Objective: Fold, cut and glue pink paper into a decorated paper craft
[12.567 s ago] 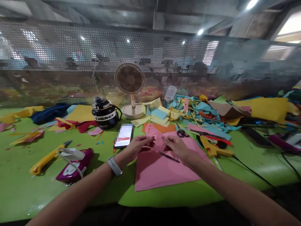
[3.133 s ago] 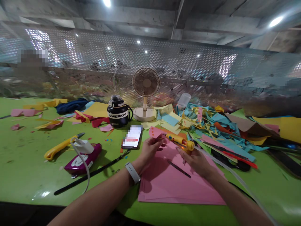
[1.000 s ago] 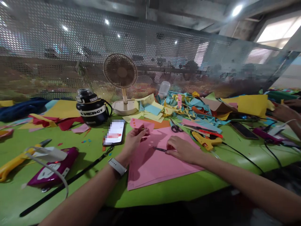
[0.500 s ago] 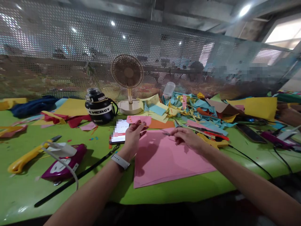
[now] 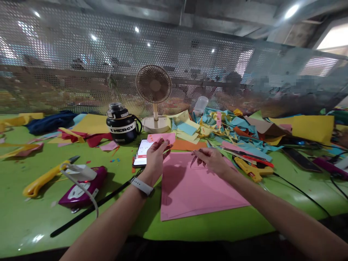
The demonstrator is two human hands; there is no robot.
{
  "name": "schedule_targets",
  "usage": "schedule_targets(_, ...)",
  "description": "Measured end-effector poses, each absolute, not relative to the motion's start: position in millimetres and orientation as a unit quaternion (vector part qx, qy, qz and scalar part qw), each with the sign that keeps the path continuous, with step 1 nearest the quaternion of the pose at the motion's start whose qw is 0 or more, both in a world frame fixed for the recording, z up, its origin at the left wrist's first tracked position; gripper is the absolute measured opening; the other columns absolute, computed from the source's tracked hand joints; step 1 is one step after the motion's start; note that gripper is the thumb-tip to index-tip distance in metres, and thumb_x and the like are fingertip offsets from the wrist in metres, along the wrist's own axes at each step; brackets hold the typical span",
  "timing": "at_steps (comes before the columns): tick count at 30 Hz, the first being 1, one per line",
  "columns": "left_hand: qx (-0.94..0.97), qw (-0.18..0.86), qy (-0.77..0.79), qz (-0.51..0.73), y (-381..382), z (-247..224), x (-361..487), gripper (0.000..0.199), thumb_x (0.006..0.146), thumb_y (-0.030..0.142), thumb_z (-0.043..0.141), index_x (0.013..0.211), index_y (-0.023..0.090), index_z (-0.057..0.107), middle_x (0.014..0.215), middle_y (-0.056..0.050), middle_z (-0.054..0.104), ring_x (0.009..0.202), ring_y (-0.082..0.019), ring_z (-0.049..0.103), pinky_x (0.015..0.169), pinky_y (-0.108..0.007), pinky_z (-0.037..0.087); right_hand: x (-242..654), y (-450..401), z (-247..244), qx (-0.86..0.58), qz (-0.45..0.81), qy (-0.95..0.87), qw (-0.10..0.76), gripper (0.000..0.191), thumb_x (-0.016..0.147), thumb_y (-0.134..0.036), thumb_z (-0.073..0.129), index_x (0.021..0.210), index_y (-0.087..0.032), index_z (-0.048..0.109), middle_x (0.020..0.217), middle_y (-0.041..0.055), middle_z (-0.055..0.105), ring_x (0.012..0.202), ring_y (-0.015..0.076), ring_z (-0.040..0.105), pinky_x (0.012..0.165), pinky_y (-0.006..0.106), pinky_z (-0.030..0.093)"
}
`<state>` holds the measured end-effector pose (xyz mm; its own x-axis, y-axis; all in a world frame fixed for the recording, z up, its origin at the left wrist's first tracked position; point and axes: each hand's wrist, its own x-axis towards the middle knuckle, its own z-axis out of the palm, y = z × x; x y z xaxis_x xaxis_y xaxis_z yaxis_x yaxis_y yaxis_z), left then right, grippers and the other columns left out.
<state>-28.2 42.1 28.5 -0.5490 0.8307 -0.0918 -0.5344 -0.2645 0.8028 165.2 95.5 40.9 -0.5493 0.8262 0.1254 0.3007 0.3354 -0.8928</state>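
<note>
My left hand (image 5: 157, 154), with a pale watch band (image 5: 142, 186) on its wrist, is closed in a pinch above the left edge of a stack of pink paper (image 5: 201, 188). A bit of orange shows by its fingertips, too small to name. Just behind those fingers is a pink piece of paper (image 5: 165, 137) with small orange spots. A phone (image 5: 141, 154) with a lit screen lies left of this hand. Over the stack's far part, my right hand (image 5: 210, 159) pinches a thin, dark, pointed tool (image 5: 193, 162), its tip angled down.
Behind the hands stand a fan (image 5: 154, 85) and a black bottle (image 5: 122, 125). Paper scraps (image 5: 231, 127) heap up at the back right. A yellow glue gun (image 5: 252, 170) with a cord lies right. A yellow utility knife (image 5: 46, 177) and purple power strip (image 5: 84, 188) lie left.
The whole view has shifted, so things appear slightly further right. The tool in my right hand has tilted from nearly level to pointing down. My left hand keeps its pinch.
</note>
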Motion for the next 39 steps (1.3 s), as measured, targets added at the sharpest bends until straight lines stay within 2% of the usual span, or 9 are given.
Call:
schedule_targets(6, 0.16, 0.448, 0.414, 0.776, 42.4, 28.8, -27.5, 0.039, 0.048, 0.025, 0.082, 0.078, 0.019, 0.058, 0.074, 0.003, 0.066, 0.067, -0.011, 0.065, 0.062, -0.021, 0.042, 152.9, 108.7, 36.7, -0.383, 0.437, -0.782, 0.227, 0.026, 0.075, -0.035, 0.066, 0.057, -0.015, 0.063, 0.046, -0.0015, 0.061, 0.036, 0.0099, 0.054, 0.036, 0.018, 0.041)
schedule_targets(15, 0.137, 0.455, 0.416, 0.775, 41.9, 27.7, -26.6, 0.038, 0.049, 0.022, 0.083, 0.078, 0.018, 0.059, 0.076, 0.001, 0.066, 0.067, -0.011, 0.065, 0.06, -0.02, 0.043, 109.3, 177.0, 30.3, -0.465, 0.411, -0.685, 0.382, 0.023, 0.089, -0.029, 0.051, 0.072, -0.015, 0.057, 0.064, 0.004, 0.07, 0.052, 0.0093, 0.066, 0.043, 0.013, 0.045)
schedule_targets(19, 0.13, 0.46, 0.42, 0.772, 44.3, 23.1, -26.7, 0.038, 0.047, 0.021, 0.083, 0.078, 0.017, 0.06, 0.074, 0.001, 0.067, 0.064, -0.011, 0.065, 0.059, -0.02, 0.043, 97.3, 193.9, 9.0, -0.49, 0.388, -0.67, 0.401, 0.019, 0.088, -0.027, 0.053, 0.072, -0.016, 0.055, 0.059, 0.0023, 0.069, 0.049, 0.0109, 0.065, 0.042, 0.015, 0.048)
schedule_targets(25, 0.121, 0.468, 0.428, 0.764, 47.2, 18.2, -25.5, 0.04, 0.044, 0.022, 0.085, 0.076, 0.016, 0.062, 0.07, 0.001, 0.067, 0.061, -0.011, 0.064, 0.059, -0.021, 0.044, 95.4, 203.8, -5.3, -0.484, 0.353, -0.701, 0.388, 0.022, 0.089, -0.033, 0.051, 0.076, -0.016, 0.057, 0.064, 0.0038, 0.069, 0.054, 0.0117, 0.067, 0.052, 0.019, 0.054)
schedule_targets(29, 0.121, 0.465, 0.436, 0.761, 46.3, 19.2, -24.5, 0.042, 0.043, 0.023, 0.085, 0.078, 0.016, 0.063, 0.072, 0.001, 0.067, 0.061, -0.011, 0.064, 0.057, -0.02, 0.044, 104.7, 193.5, 2.4, -0.449, 0.332, -0.757, 0.34, 0.028, 0.089, -0.037, 0.048, 0.077, -0.015, 0.061, 0.068, 0.0057, 0.07, 0.059, 0.0147, 0.067, 0.057, 0.024, 0.054)
schedule_targets(33, 0.131, 0.461, 0.439, 0.76, 44.0, 20.6, -24.4, 0.039, 0.046, 0.024, 0.084, 0.077, 0.017, 0.062, 0.073, 0.001, 0.067, 0.063, -0.012, 0.065, 0.059, -0.021, 0.044, 134.5, 155.5, 26.5, -0.384, 0.305, -0.832, 0.26, 0.012, 0.072, -0.027, 0.066, 0.079, -0.017, 0.068, 0.083, 0.0075, 0.073, 0.078, 0.0211, 0.068, 0.077, 0.033, 0.052)
schedule_targets(35, 0.139, 0.46, 0.441, 0.758, 43.1, 20.6, -24.5, 0.038, 0.047, 0.025, 0.084, 0.077, 0.017, 0.062, 0.073, 0.0, 0.067, 0.065, -0.013, 0.065, 0.062, -0.022, 0.045, 161.5, 131.9, 44.3, -0.345, 0.295, -0.867, 0.207, 0.029, 0.063, -0.017, 0.066, 0.092, -0.019, 0.071, 0.099, 0.0076, 0.073, 0.089, 0.023, 0.066, 0.084, 0.035, 0.05)
schedule_targets(37, 0.147, 0.46, 0.44, 0.757, 42.6, 20.3, -24.4, 0.037, 0.047, 0.026, 0.083, 0.076, 0.018, 0.062, 0.073, 0.0, 0.067, 0.067, -0.014, 0.066, 0.063, -0.023, 0.045, 197.9, 113.9, 62.7, -0.277, 0.235, -0.928, 0.082, 0.061, 0.064, -0.012, 0.056, 0.124, -0.022, 0.058, 0.131, 0.0085, 0.058, 0.11, 0.0236, 0.059, 0.092, 0.036, 0.047)
schedule_targets(39, 0.151, 0.461, 0.44, 0.756, 42.7, 20.0, -23.9, 0.038, 0.046, 0.026, 0.084, 0.076, 0.018, 0.062, 0.074, 0.0, 0.068, 0.068, -0.014, 0.066, 0.064, -0.024, 0.046, 242.2, 106.4, 75.9, -0.313, 0.152, -0.937, 0.034, 0.068, 0.069, -0.009, 0.045, 0.135, -0.022, 0.048, 0.137, 0.0074, 0.052, 0.119, 0.0224, 0.054, 0.096, 0.035, 0.044)
